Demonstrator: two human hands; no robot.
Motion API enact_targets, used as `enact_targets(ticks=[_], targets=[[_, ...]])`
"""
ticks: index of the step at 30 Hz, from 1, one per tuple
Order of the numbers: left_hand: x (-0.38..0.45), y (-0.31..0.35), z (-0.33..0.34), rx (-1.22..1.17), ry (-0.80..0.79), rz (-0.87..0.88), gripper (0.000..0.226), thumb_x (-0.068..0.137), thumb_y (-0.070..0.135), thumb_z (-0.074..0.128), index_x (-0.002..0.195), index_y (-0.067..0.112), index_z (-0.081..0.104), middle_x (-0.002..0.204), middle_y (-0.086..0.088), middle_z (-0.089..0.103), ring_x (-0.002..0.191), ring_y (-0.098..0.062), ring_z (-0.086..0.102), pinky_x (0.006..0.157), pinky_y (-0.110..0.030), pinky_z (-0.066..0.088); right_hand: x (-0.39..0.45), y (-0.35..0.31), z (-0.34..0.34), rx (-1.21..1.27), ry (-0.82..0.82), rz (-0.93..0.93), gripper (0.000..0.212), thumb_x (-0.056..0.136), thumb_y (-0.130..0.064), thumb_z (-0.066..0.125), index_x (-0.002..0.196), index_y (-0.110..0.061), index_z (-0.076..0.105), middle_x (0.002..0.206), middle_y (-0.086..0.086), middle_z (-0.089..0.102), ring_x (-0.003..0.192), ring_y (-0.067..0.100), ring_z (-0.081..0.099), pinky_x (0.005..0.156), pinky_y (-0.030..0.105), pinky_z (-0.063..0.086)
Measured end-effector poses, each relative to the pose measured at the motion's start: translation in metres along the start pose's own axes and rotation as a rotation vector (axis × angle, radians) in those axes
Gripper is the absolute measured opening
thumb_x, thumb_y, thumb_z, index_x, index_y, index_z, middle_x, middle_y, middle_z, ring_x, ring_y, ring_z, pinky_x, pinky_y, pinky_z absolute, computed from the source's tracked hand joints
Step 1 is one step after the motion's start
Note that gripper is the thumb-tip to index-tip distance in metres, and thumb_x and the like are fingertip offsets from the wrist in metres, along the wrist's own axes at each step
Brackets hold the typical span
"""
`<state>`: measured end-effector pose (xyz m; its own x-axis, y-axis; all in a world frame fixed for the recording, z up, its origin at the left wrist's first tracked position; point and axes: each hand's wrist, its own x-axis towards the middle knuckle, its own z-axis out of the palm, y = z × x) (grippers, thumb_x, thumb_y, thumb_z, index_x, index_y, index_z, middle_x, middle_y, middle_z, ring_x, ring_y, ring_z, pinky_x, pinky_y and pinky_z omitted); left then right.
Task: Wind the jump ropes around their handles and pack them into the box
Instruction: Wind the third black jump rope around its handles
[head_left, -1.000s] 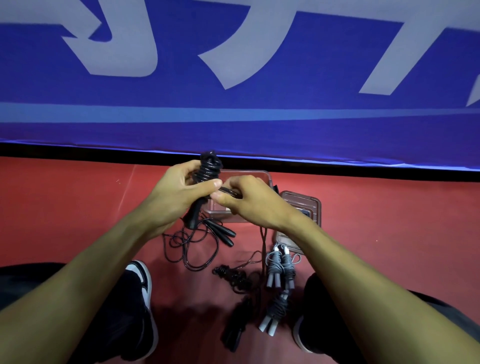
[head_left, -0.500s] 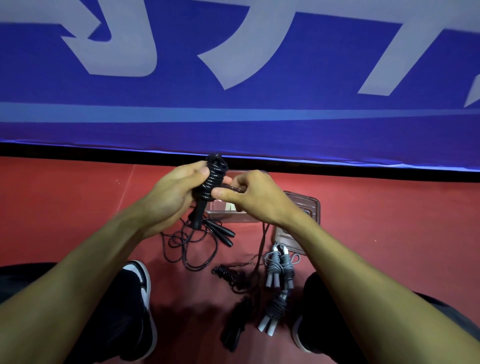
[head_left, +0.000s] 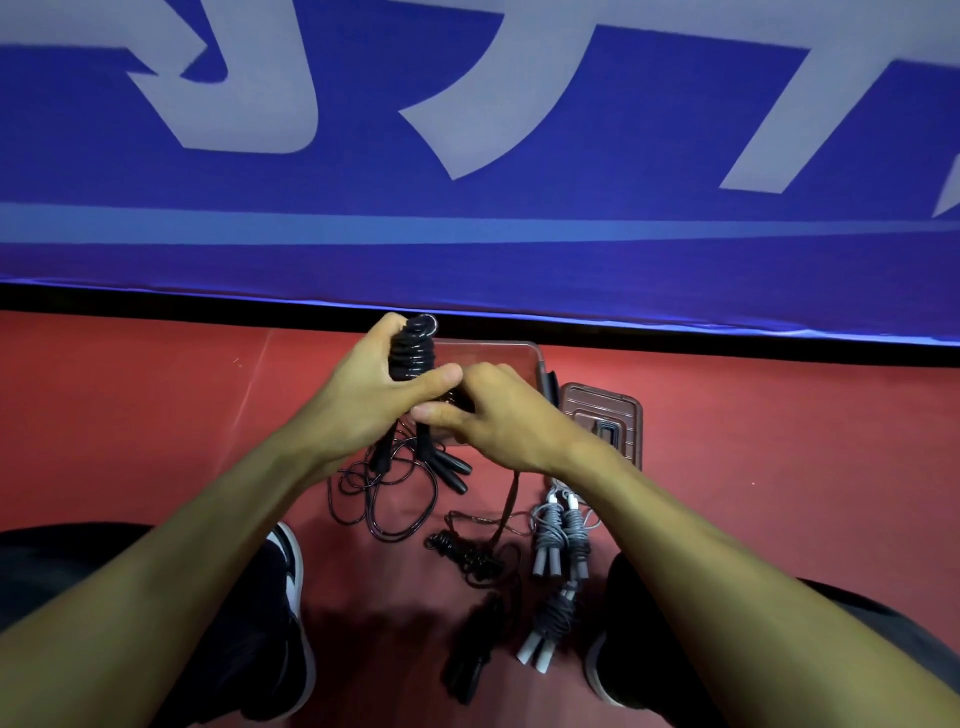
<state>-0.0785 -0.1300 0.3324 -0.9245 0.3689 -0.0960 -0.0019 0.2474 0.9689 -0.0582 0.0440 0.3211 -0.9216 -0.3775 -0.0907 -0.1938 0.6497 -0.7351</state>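
The person sits on the red floor (head_left: 156, 415) facing a blue banner (head_left: 467, 249) with pale lettering, and both hands meet just in front of its lower edge. The left hand (head_left: 363, 400) is wrapped around a black jump rope (head_left: 413, 348), held upright, with the cord coiled in tight turns around the paired handles; the coils stand out above the thumb and the handle ends poke out below the palm. The right hand (head_left: 493, 415) is pressed up against it, its fingers curled and pinching at the rope just under the coils, though exactly what it grips is hidden between the two hands.

Directly behind the hands lies the clear box (head_left: 498, 358), open, close to the banner's edge, and just to its right its brownish lid (head_left: 605, 415) lies flat on the floor.

Below the hands, a loose black rope (head_left: 384, 499) sprawls in untidy loops with its two handles lying side by side. Nearer the person a wound black rope (head_left: 467, 556) lies in a clump, and another black bundle (head_left: 472, 654) lies closer still, between the legs. To the right of these, a grey wound rope (head_left: 561, 535) lies just beside a second grey bundle (head_left: 550, 623). A black-and-white shoe (head_left: 291, 561) rests on the floor at the left.
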Motion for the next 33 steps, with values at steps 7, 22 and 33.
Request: enact_targets(ticks=[7, 22, 33], targets=[[-0.003, 0.007, -0.003, -0.351, -0.209, -0.119, 0.041, 0.097, 0.028, 0.049, 0.135, 0.013, 0.054, 0.134, -0.004, 0.066, 0.122, -0.017, 0.064, 0.088, -0.025, 0.056, -0.005, 0.008, -0.008, 0.025, -0.007, -0.012, 0.023, 0.102, -0.038, 0.057, 0.098, -0.018, 0.066, 0.073, -0.005, 0.066, 0.065, 0.006, 0.06, 0.064, 0.022, 0.044], [-0.002, 0.003, 0.002, -0.055, -0.026, 0.072, 0.045, 0.081, 0.045, 0.08, 0.103, 0.015, 0.055, 0.08, 0.014, 0.059, 0.079, -0.005, 0.058, 0.074, -0.023, 0.05, -0.004, 0.001, 0.001, -0.018, 0.097, 0.001, 0.041, 0.088, -0.061, 0.065, 0.103, -0.023, 0.068, 0.089, -0.01, 0.073, 0.083, 0.007, 0.069, 0.077, 0.031, 0.056], [-0.002, 0.004, -0.002, -0.171, -0.215, 0.038, 0.038, 0.094, 0.026, 0.057, 0.131, 0.018, 0.058, 0.128, -0.003, 0.069, 0.122, -0.016, 0.063, 0.103, -0.03, 0.05, -0.004, 0.006, -0.004, 0.036, 0.141, 0.051, 0.049, 0.096, -0.042, 0.066, 0.057, -0.019, 0.048, 0.053, 0.003, 0.054, 0.05, 0.008, 0.044, 0.055, 0.029, 0.039]])
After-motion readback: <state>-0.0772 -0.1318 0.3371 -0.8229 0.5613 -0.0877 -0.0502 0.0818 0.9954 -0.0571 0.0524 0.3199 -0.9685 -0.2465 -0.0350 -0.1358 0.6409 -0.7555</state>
